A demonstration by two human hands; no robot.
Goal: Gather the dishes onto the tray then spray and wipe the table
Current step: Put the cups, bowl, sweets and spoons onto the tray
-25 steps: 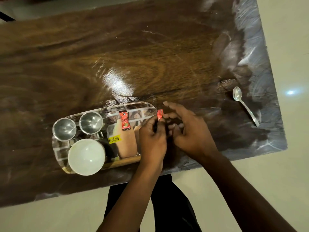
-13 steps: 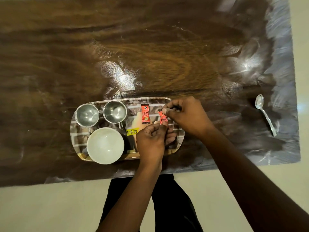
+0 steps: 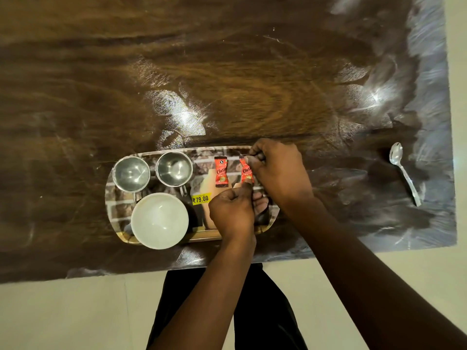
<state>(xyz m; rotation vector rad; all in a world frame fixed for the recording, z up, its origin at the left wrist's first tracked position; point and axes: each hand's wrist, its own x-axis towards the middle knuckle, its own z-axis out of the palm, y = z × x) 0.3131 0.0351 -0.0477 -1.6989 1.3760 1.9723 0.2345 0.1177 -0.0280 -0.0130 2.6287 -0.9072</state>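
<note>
The tray (image 3: 112, 198) sits at about 6 o'clock on the bench (image 3: 227, 72), close to the near edge. It's an oval one with a brick-pattern print and a yellow price sticker (image 3: 201, 199) in the middle. On it: 2 steel cups – one (image 3: 131, 174) at the tray's 10 o'clock, the other (image 3: 174, 171) right beside it at 12 – and a white bowl (image 3: 159, 220) at 7 o'clock, hanging a bit over the tray's near rim. A red sachet (image 3: 221, 172) lies flat on the tray just past the sticker.

A 2nd red sachet (image 3: 246, 170) is pinched at both ends over the right part of the tray – the right hand (image 3: 276, 170) has its fingertips closed on the top end, and the left hand (image 3: 231, 213) has thumb and finger closed on the bottom end. So both hands are gripping the same packet, with it standing roughly upright between them. Can't tell whether it's touching the tray or held just above it.

Way off at 3 o'clock a steel spoon (image 3: 404, 173) lies alone on the bench, bowl end pointing away, well apart from the tray. The bench top is dark wood grain with a lot of streaky glare, mostly toward the right side.
</note>
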